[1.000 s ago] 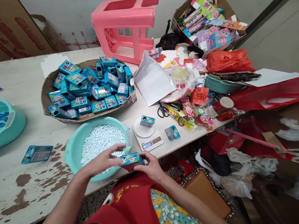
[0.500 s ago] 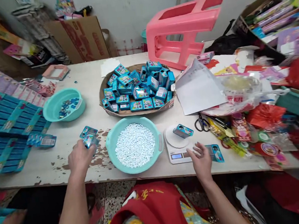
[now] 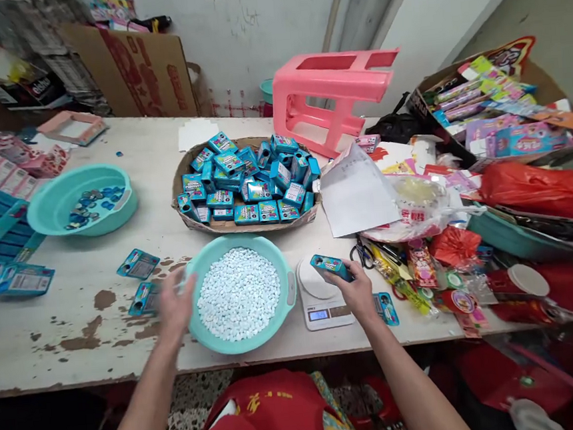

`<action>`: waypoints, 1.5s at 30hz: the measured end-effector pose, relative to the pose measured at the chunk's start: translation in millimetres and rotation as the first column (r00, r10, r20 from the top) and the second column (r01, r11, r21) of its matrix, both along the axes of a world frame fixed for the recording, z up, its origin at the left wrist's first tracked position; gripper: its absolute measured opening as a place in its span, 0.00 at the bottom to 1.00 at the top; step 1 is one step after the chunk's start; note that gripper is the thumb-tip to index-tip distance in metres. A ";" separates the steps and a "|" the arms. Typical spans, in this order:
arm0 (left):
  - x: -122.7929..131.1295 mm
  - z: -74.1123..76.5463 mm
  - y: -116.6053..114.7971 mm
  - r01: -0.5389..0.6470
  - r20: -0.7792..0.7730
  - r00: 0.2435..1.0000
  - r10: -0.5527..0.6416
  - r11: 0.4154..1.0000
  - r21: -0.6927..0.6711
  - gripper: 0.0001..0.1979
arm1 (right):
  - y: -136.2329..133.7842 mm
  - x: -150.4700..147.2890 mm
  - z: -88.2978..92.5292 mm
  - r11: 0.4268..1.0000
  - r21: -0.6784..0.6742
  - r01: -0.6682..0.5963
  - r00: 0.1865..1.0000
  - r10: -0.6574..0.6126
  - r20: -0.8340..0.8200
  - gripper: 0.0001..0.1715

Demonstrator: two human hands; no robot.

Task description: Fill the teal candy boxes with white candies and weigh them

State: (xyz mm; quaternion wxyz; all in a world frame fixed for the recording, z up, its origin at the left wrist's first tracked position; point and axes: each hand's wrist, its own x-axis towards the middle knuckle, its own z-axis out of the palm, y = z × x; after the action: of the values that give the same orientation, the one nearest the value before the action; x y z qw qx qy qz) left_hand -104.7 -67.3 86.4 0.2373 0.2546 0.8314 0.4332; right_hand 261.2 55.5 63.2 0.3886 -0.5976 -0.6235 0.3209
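My right hand (image 3: 358, 294) grips a small blue candy box (image 3: 329, 265) just above the white digital scale (image 3: 331, 313). Blurred by motion, my left hand (image 3: 175, 306) is at the left rim of the turquoise basin (image 3: 289, 278); whether its fingers hold anything is unclear. White candy pieces (image 3: 238, 293) fill much of that basin. Two blue packs lie left of it: one flat pack (image 3: 138, 263) farther back, and another pack (image 3: 143, 298) close to my left hand. A further blue pack (image 3: 387, 308) rests right of the scale.
Behind the basin, a cardboard tray (image 3: 247, 228) holds many blue boxes. A second turquoise basin (image 3: 45, 206) has small blue pieces. Scissors (image 3: 361, 253), paper (image 3: 357, 192), a pink plastic stool (image 3: 330, 84) and mixed packaging crowd the right side.
My right hand has closed on the box that stood on the scale. My left hand has left the blue packs and moved right to the basin. The view has shifted right.
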 end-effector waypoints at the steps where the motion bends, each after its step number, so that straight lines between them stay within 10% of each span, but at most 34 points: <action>1: 26.9 9.2 11.4 0.088 0.232 0.966 -0.109 0.991 0.098 0.22 | -6.7 -9.3 17.5 0.997 0.052 -0.064 0.998 0.062 0.030 0.23; 6: 121.7 23.5 61.7 -0.094 0.835 0.477 -0.274 0.929 0.358 0.26 | -31.7 -66.0 66.7 0.914 0.114 -0.390 0.909 0.362 0.209 0.18; 12: 131.1 -4.0 72.3 -0.419 0.966 0.222 -0.131 0.882 0.216 0.12 | -34.3 -92.7 44.0 0.877 0.052 -0.477 0.814 0.419 0.402 0.17; 21: 123.2 -14.8 70.5 -0.458 0.984 0.155 -0.088 0.876 0.150 0.06 | -36.3 -83.6 30.9 0.906 -0.043 -0.421 0.907 0.421 -0.013 0.18; 27: 95.4 -29.7 58.6 -0.202 0.988 0.101 -0.120 0.970 0.139 0.05 | -40.6 -32.0 8.0 0.952 -0.196 -0.234 0.889 0.128 -0.440 0.25; 32: 88.3 -51.7 55.9 -0.171 0.959 0.280 0.048 0.985 0.000 0.10 | -22.8 13.7 -24.7 0.980 -0.198 -0.020 0.956 -0.040 -0.291 0.26; 39: 97.2 -54.9 71.5 -0.200 0.979 0.205 -0.011 0.978 0.053 0.11 | -5.5 26.0 -58.3 0.969 -0.247 0.008 0.966 -0.071 -0.248 0.32; 45: 106.7 -46.1 82.3 -0.195 0.985 0.157 -0.067 0.976 0.097 0.16 | -24.1 54.5 -46.0 0.960 -0.247 0.130 0.922 -0.209 -0.327 0.32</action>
State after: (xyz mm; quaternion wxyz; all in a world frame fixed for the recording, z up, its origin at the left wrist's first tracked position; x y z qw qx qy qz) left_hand 2.0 15.0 40.3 0.6733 -0.1002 0.4401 0.5856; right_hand 315.7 31.4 17.2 0.4511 -0.6224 -0.4506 0.4539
